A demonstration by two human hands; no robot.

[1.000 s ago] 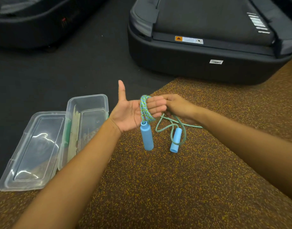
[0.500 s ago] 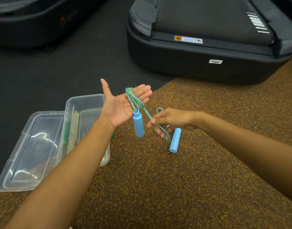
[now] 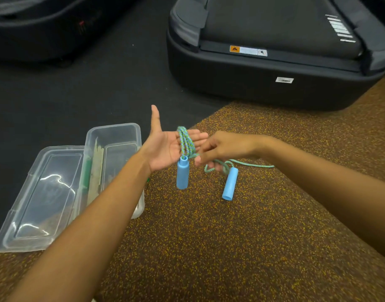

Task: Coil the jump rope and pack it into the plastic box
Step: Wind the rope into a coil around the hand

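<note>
Coiling is in progress: the left hand [image 3: 165,147], fingers extended flat, carries the jump rope [image 3: 185,142] loops; the right hand [image 3: 222,149] pinches the slack. Next, another wrap; the plastic box [image 3: 113,149] waits open alongside.

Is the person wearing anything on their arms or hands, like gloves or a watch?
No. Both forearms are bare as far as the picture shows, with no sleeves in view. The left hand and the right hand have no gloves, and no rings, watch or bracelet can be seen on the fingers or wrists. The right hand's fingertips are a little blurred.
</note>
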